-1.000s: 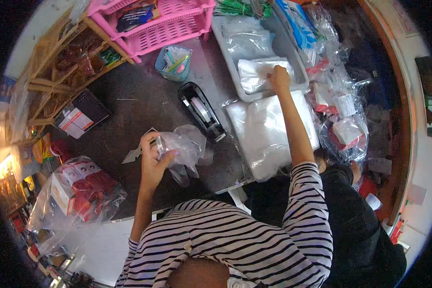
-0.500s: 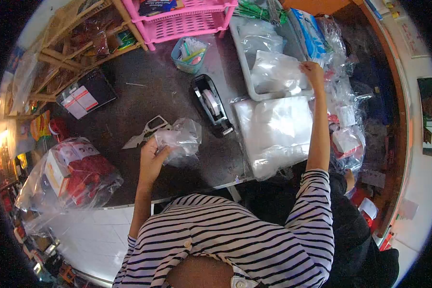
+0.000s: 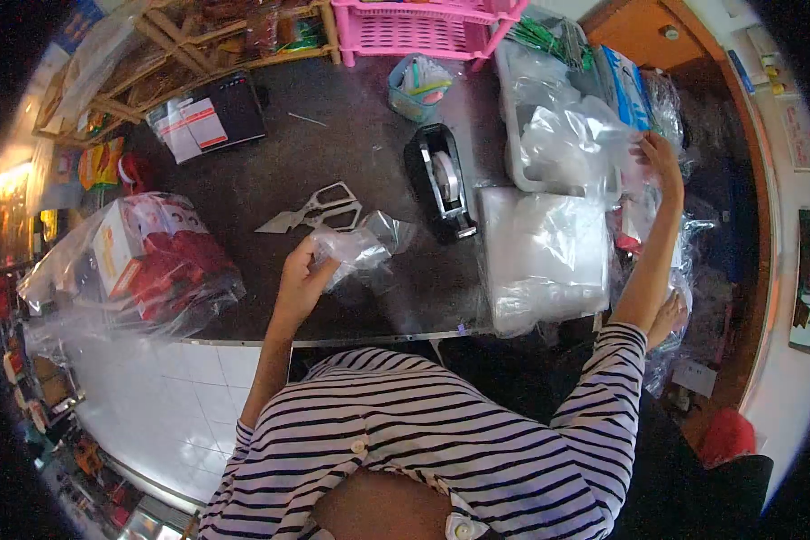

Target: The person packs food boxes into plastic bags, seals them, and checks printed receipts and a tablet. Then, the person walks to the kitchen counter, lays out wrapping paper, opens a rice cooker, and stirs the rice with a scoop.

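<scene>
My left hand (image 3: 304, 281) is closed on a crumpled clear plastic bag (image 3: 355, 252) above the dark table. Just beyond that bag lie white-handled scissors (image 3: 319, 211). At the right, my right hand (image 3: 661, 164) is raised by the tray (image 3: 513, 144), its fingertips pinching the edge of a thin clear bag (image 3: 594, 121) that stretches over the tray's side. More clear packaging fills the tray. Nearer me is a flat stack of clear plastic bags (image 3: 549, 252). A black tape dispenser (image 3: 441, 184) stands between the scissors and the stack.
A plastic-wrapped red and white pack (image 3: 166, 256) sits at the left table edge. Farther back are a dark box (image 3: 211, 117), a blue cup of pens (image 3: 418, 90) and a pink rack (image 3: 414, 34). Another person's hand (image 3: 668, 317) shows beyond my right forearm.
My right hand has drawn the clear bag rightward across the tray's edge. My left hand still holds its bag. The view has shifted, uncovering more of the scissors.
</scene>
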Demonstrator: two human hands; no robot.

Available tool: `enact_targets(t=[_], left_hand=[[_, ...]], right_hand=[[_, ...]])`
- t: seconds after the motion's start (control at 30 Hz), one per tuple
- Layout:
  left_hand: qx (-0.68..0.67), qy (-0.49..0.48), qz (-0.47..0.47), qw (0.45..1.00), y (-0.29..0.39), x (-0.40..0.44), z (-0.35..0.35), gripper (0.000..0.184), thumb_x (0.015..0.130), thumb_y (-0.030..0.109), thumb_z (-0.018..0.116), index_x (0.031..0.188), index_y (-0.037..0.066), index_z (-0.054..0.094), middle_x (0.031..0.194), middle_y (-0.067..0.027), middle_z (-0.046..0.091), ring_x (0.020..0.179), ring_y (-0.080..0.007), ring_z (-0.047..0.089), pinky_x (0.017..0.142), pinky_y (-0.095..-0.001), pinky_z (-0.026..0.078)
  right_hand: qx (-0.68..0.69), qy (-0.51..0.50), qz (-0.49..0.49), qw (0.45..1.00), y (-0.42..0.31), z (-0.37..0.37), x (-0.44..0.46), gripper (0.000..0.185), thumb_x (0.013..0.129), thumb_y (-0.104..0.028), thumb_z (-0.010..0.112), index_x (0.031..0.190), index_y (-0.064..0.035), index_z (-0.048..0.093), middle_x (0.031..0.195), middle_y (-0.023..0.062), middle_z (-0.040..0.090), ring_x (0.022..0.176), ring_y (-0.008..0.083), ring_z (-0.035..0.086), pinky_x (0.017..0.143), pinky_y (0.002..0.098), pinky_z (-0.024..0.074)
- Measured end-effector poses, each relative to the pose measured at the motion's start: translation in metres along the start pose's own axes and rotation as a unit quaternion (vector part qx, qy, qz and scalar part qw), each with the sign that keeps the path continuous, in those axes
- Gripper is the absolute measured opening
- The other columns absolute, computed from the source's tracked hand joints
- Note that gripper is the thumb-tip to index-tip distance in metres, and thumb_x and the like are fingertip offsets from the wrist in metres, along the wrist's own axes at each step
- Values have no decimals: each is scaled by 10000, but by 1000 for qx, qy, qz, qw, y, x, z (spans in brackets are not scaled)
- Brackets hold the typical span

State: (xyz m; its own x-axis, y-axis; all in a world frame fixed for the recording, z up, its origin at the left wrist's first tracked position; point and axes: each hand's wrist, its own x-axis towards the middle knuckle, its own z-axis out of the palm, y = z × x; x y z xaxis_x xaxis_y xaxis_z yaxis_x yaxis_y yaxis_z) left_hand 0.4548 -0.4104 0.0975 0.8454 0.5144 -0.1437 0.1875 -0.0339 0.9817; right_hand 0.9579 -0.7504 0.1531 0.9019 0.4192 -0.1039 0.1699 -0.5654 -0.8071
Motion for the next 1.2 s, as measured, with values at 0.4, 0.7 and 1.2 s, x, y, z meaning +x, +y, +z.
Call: enact_targets(t=[0.4, 0.7, 1.2], left_hand=[[-20, 72, 9, 997, 1, -29, -37, 229, 802, 105, 556, 1008, 12, 521, 915, -43, 567, 859, -104, 513, 734, -248, 419], [-133, 157, -26, 978, -6, -59, -72, 255, 804, 122, 558, 1029, 9, 521, 939, -41, 574, 832, -107, 522, 739, -248, 414], [-172, 228, -48, 957, -4, -68, -90, 270, 820, 146, 552, 1051, 8, 527, 971, -49, 570, 864, -117, 532, 760, -256, 403]], right_hand=[[-150, 92, -53, 983, 28, -25, 36, 299, 808, -298, 503, 954, -46, 569, 899, 59, 574, 817, 182, 521, 703, 330, 407], [-149, 33, -61, 986, 18, -49, 56, 319, 822, -251, 487, 1051, -35, 541, 1052, 91, 547, 935, 203, 523, 834, 317, 380], [96, 85, -150, 980, -79, -21, 12, 336, 830, -261, 521, 1040, 2, 519, 995, 76, 548, 895, 185, 510, 807, 310, 408]])
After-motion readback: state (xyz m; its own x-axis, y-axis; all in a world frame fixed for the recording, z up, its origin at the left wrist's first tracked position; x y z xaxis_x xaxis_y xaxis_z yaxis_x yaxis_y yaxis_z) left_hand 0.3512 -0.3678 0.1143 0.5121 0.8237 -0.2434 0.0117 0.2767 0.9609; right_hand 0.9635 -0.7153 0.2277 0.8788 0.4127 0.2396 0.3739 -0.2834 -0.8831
